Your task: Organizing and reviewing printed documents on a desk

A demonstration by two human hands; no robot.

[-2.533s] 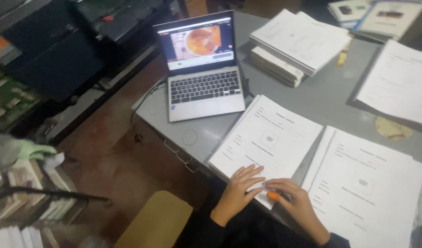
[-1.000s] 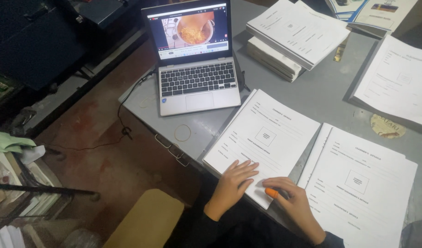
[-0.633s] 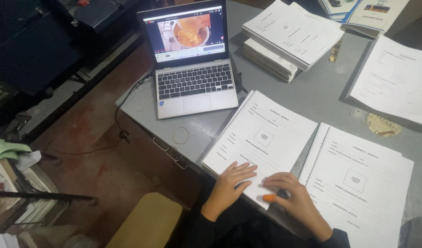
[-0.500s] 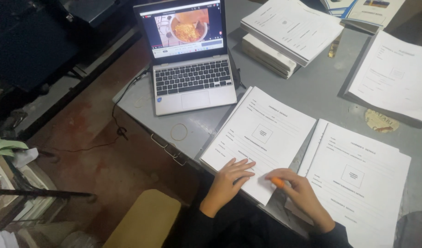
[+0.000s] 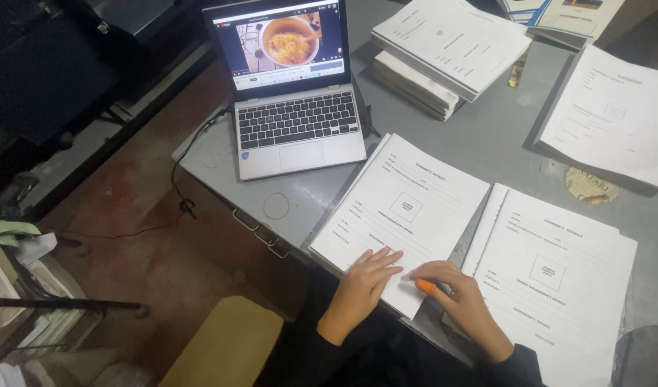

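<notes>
1. The left hand [image 5: 363, 285] lies flat on the near corner of a stack of printed white forms [image 5: 404, 215]. Its fingers are spread out and hold nothing.
2. The right hand [image 5: 454, 301] rests just beside the left one, at the stack's near edge. Its fingers are bent and pinched together by the paper corner.
3. One fingertip wears a small orange rubber cap [image 5: 425, 287], and it touches the top sheet.
4. A second stack of forms [image 5: 558, 272] lies just to the right, close beside the first.
5. Both stacks sit on a grey metal table [image 5: 487, 143].
6. An open laptop [image 5: 293, 93] stands further back on the table, showing a pot of food on its screen.
7. More paper piles [image 5: 444, 50] lie behind the laptop's right side.
8. A rubber band [image 5: 277, 206] lies near the table edge.
9. A yellow stool [image 5: 225, 351] stands on the floor below.
</notes>
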